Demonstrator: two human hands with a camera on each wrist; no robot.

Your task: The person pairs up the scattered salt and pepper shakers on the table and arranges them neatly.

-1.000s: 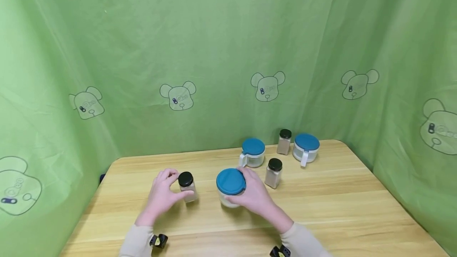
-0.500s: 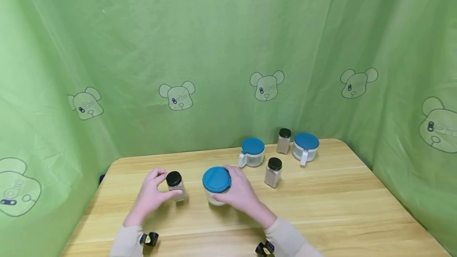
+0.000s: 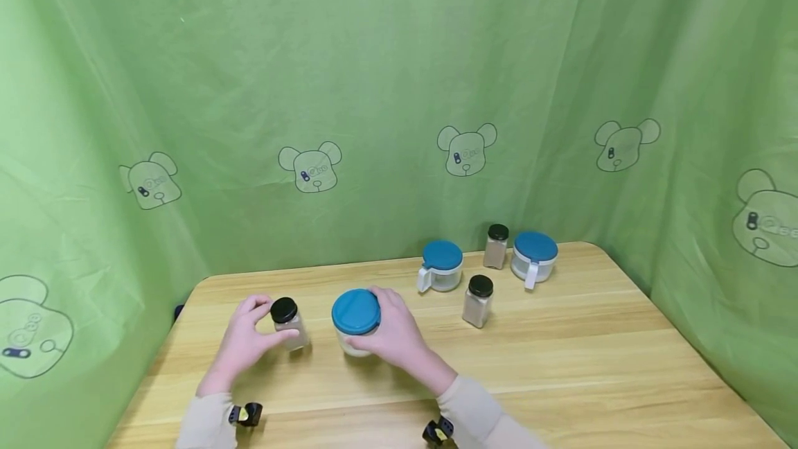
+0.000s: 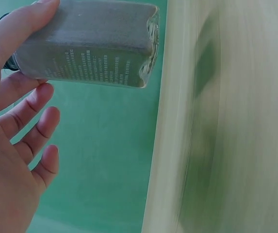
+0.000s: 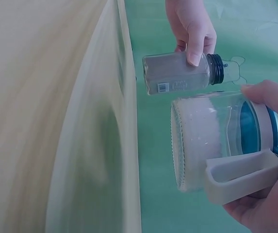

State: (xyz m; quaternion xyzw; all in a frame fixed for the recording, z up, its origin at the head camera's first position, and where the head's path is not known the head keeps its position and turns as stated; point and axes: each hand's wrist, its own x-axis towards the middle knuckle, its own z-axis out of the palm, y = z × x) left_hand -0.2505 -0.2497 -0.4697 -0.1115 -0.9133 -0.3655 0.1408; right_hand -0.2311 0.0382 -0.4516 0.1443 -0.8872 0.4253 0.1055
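My left hand (image 3: 242, 338) pinches a square glass spice jar (image 3: 293, 333) with a black lid between thumb and fingers. In the left wrist view the jar (image 4: 88, 43) shows greyish-brown powder and rows of small print, its base raised off the wood. To its right, my right hand (image 3: 399, 331) grips a round glass seasoning jar (image 3: 356, 312) with a blue lid. The right wrist view shows white contents in that jar (image 5: 197, 141), a white handle (image 5: 243, 177) on its side, and its bottom held above the table. Both jars are upright and apart.
Toward the back right of the wooden table (image 3: 592, 366) stand a blue-lidded jar (image 3: 442, 267), another blue-lidded jar (image 3: 534, 258), and two black-lidded spice jars, one near the edge (image 3: 496, 248) and one closer (image 3: 477, 302). A green curtain (image 3: 386, 89) surrounds the table.
Both hands have moved left across the table, carrying the spice jar and the round seasoning jar along together. The jars at the back right have stayed in place.
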